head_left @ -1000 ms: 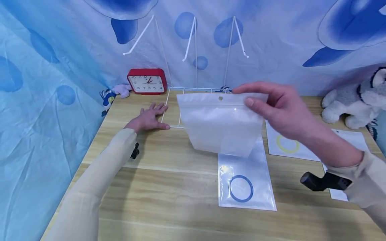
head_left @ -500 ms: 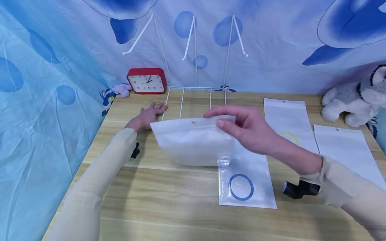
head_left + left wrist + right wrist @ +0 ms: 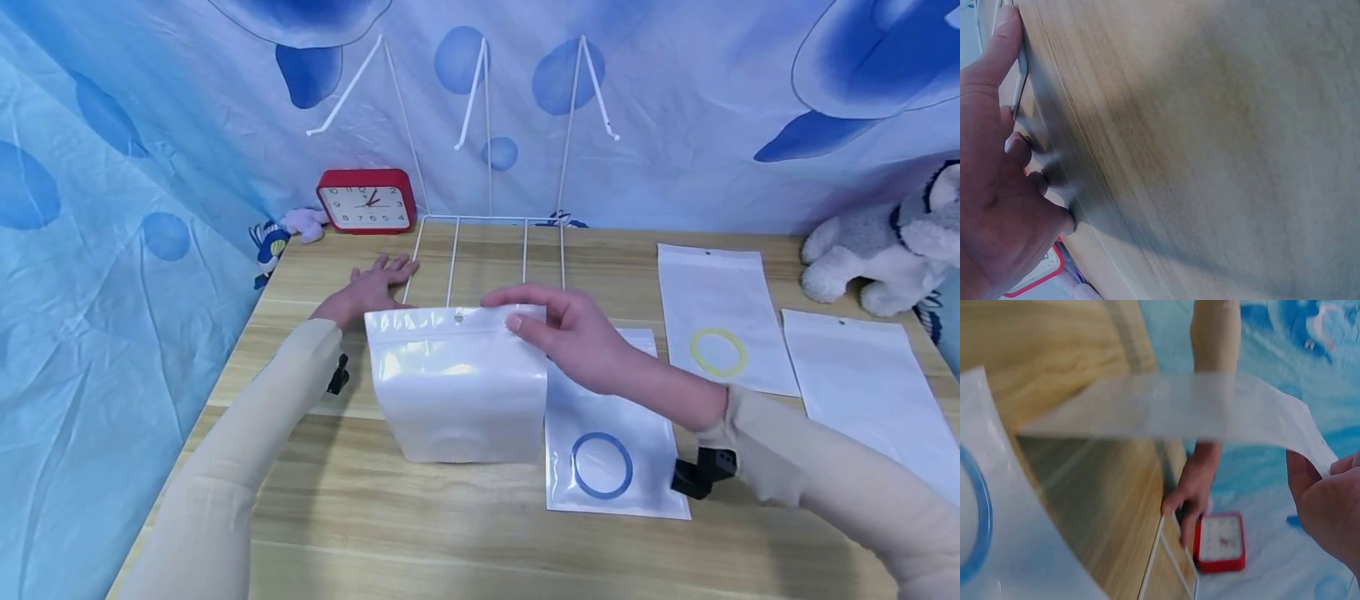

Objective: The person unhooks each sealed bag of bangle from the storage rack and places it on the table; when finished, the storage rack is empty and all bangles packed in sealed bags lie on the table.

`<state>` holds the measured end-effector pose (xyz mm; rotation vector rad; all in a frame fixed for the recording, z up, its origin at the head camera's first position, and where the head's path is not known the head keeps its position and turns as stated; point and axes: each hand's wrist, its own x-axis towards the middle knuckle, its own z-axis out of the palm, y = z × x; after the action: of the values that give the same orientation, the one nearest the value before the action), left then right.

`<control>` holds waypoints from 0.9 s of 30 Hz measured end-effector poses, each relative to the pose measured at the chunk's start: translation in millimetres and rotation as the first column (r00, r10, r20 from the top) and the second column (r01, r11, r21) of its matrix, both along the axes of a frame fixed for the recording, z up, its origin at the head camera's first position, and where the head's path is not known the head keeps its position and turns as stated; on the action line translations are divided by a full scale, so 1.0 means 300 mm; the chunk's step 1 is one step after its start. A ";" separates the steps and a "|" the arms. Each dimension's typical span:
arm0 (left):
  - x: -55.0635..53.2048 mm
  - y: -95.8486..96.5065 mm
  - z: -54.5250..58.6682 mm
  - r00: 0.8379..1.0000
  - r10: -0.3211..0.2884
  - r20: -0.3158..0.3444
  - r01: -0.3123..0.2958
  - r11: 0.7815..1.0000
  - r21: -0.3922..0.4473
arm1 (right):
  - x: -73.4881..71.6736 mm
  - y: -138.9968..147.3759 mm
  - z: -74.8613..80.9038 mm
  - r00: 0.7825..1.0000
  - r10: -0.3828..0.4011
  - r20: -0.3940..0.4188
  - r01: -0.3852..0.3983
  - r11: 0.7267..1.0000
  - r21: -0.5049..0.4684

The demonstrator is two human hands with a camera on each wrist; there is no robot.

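My right hand (image 3: 577, 337) pinches the top edge of a white plastic zip bag (image 3: 457, 408), thumb in front and fingers behind. The bag hangs bent over the table, a small hole in its top strip, and hides the front of the white wire display rack (image 3: 491, 218). At the rack's left side my left hand (image 3: 366, 293) rests with fingers spread over the base wire. In the left wrist view the thumb (image 3: 1002, 44) lies along the wire. Partly behind my right hand lies another white bag (image 3: 652, 496) with a blue ring (image 3: 574, 462).
Three bare hooks stick out from the rack's top. To the right lie a white bag with a yellow ring (image 3: 708, 287) and another white bag (image 3: 847, 358). A red clock (image 3: 367, 204) stands at the back left, a plush husky (image 3: 877, 242) at the back right.
My right hand has moved left and down with the white bag, which now hangs left of the blue-ring bag. The left hand has stayed on the rack.
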<state>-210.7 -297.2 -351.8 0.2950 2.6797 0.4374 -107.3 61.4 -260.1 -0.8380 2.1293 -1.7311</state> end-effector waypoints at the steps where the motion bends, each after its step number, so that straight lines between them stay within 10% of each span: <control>1: -0.001 0.001 0.001 1.000 -0.006 -0.004 0.006 1.000 -0.001 | -0.018 -0.003 -0.010 1.000 -0.010 0.011 0.010 1.000 0.006; 11: 0.005 0.003 -0.002 1.000 -0.005 -0.024 0.004 0.999 -0.048 | -0.148 -0.035 -0.124 0.991 -0.046 0.126 0.040 0.998 0.046; 27: -0.003 -0.002 -0.007 1.000 0.021 0.006 -0.021 0.999 -0.034 | -0.151 -0.045 -0.313 0.980 -0.066 0.189 0.060 0.998 0.034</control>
<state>-211.5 -297.8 -353.9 0.2554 2.6829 0.3979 -152.6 47.8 -353.9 -0.5775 2.0680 -1.7315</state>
